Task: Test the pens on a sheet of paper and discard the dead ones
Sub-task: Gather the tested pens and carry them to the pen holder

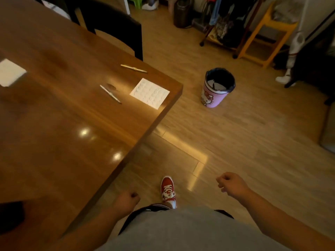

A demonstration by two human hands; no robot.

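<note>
Pens are laid out near the far corner of the glossy brown wooden counter [63, 124]: a slim yellowish pen [133, 68] toward the far edge and a slim silvery pen [110, 94] nearer, the two well apart. Near the silvery one, at the very corner, a small white sheet of paper [150, 93] is placed, covered in rows of faint scribbles.

Both pens are judged light, stiff and smooth-barrelled, apt to roll on the polished surface. Each is best taken at mid-barrel between thumb and two fingertips, then shifted toward the tip for writing. The sheet is thin and could slide under a stroke, so it may need to be pinned flat with the other hand.

On the pale wood-plank floor beyond the corner, a pink cartoon-printed waste bin [213, 98] with a dark liner is stood, well apart from the counter, where dead pens would be dropped.

Neither pen is touched. The left hand [126, 198] is held low beside the counter's near edge, the right hand [231, 183] out over the floor. In each the grip is loosely curled with nothing seen inside, though the fingertips are hidden by blur. A red lace-up sneaker [168, 191] is planted between them.
</note>
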